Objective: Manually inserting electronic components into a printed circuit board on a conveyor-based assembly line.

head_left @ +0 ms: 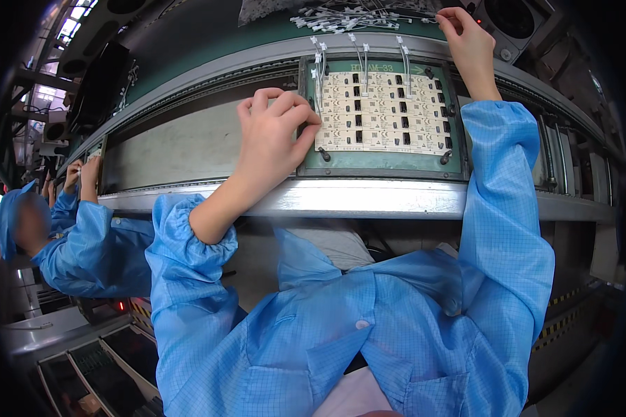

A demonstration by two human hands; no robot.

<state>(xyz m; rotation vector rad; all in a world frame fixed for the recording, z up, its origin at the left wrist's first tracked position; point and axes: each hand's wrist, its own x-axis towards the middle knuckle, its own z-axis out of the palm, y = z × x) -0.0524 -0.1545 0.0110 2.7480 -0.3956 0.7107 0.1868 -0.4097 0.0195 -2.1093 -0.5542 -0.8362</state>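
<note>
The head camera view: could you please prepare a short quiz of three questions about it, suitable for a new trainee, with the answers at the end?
1. Multiple choice: what colour are the connectors on the loose cables near the right hand?
A) red
B) white
C) yellow
2. True or false: the left hand is at the right edge of the green fixture.
3. Fill in: the co-worker at the picture's left wears a ____ cap.

Key:
1. B
2. False; it is at the left edge.
3. blue
</note>
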